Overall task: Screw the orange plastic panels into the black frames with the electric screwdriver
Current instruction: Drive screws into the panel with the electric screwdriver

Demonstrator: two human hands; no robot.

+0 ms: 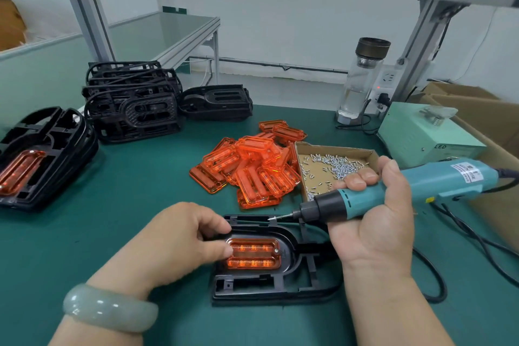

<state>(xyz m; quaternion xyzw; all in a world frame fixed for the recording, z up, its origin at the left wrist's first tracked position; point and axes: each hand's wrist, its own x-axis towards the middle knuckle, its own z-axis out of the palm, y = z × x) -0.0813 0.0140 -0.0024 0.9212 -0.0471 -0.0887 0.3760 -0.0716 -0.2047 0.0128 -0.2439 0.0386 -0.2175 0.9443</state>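
**Panel held in frame, screwdriver raised at the far rim**

A black frame (269, 286) is laid flat on the green surface (126, 205), near the front edge, and an orange panel (252, 253) is seated in its oval recess. A screw is seen at the panel's right end. The left hand (179, 236), with a pale bracelet (109, 309) on its wrist, is placed at the frame's left side; its fingers are curled, with the thumb on the far rim and a fingertip pressed on the panel's left end. The electric screwdriver (393, 194) is gripped by the fingers of the right hand (373, 222), palm up, and is held nearly level, its bit pointed left just above the frame's far rim. Behind the frame, loose orange panels (250, 166) are heaped beside a cardboard tray of screws (334, 166). Bare frames (134, 104) are stacked at the far left, and frames already fitted with panels (42, 160) are piled at the left edge
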